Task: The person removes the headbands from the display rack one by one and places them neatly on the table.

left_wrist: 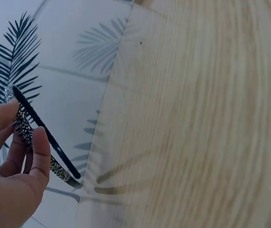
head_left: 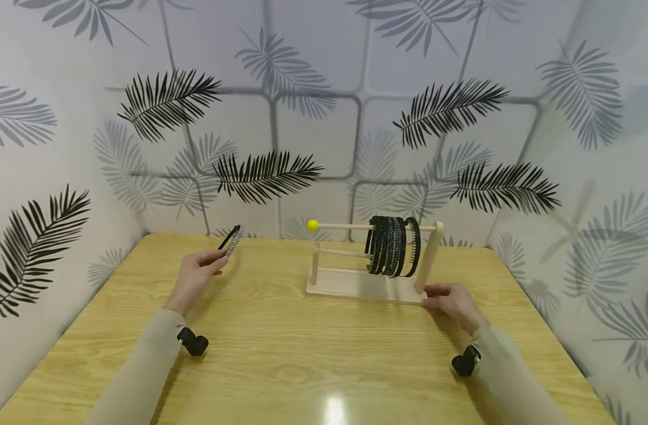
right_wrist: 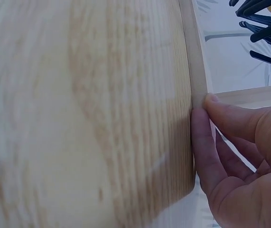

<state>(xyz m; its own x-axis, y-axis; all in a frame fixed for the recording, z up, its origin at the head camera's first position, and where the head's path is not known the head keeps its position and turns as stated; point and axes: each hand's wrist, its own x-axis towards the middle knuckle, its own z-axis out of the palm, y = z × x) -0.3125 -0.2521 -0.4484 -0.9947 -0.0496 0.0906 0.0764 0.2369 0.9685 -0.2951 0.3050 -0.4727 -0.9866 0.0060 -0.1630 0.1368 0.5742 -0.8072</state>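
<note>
My left hand (head_left: 195,274) holds a headband (head_left: 232,241) between thumb and fingers, raised above the left part of the table. In the left wrist view this headband (left_wrist: 46,133) has a sparkling, stone-covered band, and its two ends point down to the right. A wooden headband stand (head_left: 350,283) sits right of centre, with several black toothed headbands (head_left: 390,245) hanging from its upper rod. My right hand (head_left: 454,304) grips the right end of the stand's base; up close, thumb and index finger pinch the base's edge (right_wrist: 198,61).
A yellow ball (head_left: 313,225) caps the left end of the upper rod, and a short post (head_left: 315,262) carries a lower rod. The wood-grain table (head_left: 281,354) ends at leaf-patterned walls (head_left: 318,130) at the back and sides.
</note>
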